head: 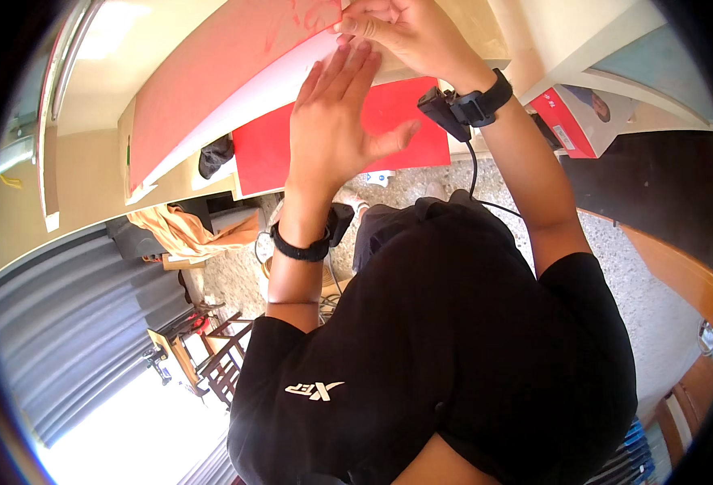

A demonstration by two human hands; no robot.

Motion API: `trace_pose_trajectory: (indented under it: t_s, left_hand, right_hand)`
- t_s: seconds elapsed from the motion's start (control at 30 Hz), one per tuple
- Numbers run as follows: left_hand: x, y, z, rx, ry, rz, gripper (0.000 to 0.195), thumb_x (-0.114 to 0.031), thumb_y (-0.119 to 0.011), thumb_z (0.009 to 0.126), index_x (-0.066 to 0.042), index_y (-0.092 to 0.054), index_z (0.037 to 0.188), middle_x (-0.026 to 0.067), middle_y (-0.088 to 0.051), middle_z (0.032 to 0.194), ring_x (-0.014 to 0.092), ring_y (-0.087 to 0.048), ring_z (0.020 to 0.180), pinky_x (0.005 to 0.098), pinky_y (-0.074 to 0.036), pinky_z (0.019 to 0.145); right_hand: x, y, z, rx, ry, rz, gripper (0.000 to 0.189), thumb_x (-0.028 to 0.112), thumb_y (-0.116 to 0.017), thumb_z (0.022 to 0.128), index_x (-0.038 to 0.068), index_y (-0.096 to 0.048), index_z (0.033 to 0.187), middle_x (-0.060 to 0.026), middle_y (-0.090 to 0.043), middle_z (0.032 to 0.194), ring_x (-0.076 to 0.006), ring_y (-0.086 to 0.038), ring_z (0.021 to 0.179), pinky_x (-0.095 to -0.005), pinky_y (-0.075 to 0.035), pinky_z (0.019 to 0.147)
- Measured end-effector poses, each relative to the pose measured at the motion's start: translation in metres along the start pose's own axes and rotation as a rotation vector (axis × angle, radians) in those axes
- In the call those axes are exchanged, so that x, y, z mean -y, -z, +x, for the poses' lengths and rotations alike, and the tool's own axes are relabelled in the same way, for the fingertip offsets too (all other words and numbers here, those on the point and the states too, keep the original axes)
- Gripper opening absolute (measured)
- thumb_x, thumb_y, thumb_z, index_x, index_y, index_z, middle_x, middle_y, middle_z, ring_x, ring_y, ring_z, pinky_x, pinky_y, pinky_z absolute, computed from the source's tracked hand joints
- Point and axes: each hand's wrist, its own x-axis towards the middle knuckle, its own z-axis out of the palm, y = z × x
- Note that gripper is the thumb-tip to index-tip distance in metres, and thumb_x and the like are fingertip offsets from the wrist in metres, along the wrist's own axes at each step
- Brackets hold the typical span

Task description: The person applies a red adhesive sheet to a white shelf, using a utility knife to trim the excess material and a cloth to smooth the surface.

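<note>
A large red sheet with a pale band along its lower edge slants across the upper left, against a cream-coloured surface. At its right corner, my right hand pinches the edge between thumb and fingers. My left hand is raised flat with its thumb apart, its fingertips close to that corner; whether they touch the sheet I cannot tell. Behind and below my left hand is another red panel or sheet. Both wrists wear black straps with small devices, and a cable runs from the right one.
A red and white box stands at the right beside a dark tabletop. Orange cloth lies at the left, above a wooden stool or chair frame. A black item sits under the sheet. Cables lie on the speckled floor.
</note>
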Motion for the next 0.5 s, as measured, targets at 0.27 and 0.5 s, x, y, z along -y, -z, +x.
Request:
trace_pose_trajectory:
  t_s: [0.27,0.5]
  left_hand:
    - [-0.014,0.016,-0.037,-0.019,0.091,-0.067,0.052,-0.043,-0.08,0.078,-0.003,-0.074,0.11,0.0124,-0.074,0.117,0.034,-0.066,0.121,0.0504,-0.052,0.103]
    - [-0.001,-0.003,0.004,-0.106,0.023,0.101,0.065,-0.045,-0.078,0.08,0.0,-0.067,0.126,0.0175,-0.069,0.124,0.038,-0.064,0.122,0.051,-0.049,0.106]
  right_hand:
    - [-0.001,-0.001,0.0,0.002,-0.012,0.015,0.045,0.002,-0.07,0.097,0.002,-0.055,0.14,-0.0071,-0.07,0.099,-0.0152,-0.071,0.096,-0.0277,-0.056,0.085]
    - [0.002,-0.003,0.001,-0.02,0.062,-0.084,0.041,0.005,-0.069,0.099,0.002,-0.057,0.138,-0.0064,-0.07,0.098,-0.0142,-0.07,0.094,-0.0268,-0.055,0.085]
